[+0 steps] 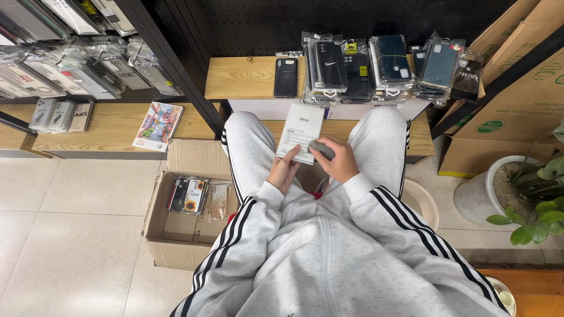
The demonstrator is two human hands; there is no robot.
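Note:
My left hand [284,170] holds the lower edge of a flat white packet [300,131] above my lap. My right hand [336,159] grips a small grey object [321,149] pressed against the packet's lower right corner. Both arms wear grey sleeves with black stripes. I sit with knees apart facing a low wooden shelf [241,77] that carries a black phone case [286,77] and stacks of bagged phone cases [376,67].
An open cardboard box [176,229] with several phone cases stands on the tiled floor at my left. More cases hang on the rack [70,53] at upper left. Cardboard cartons [511,111] and a potted plant [529,194] are on the right.

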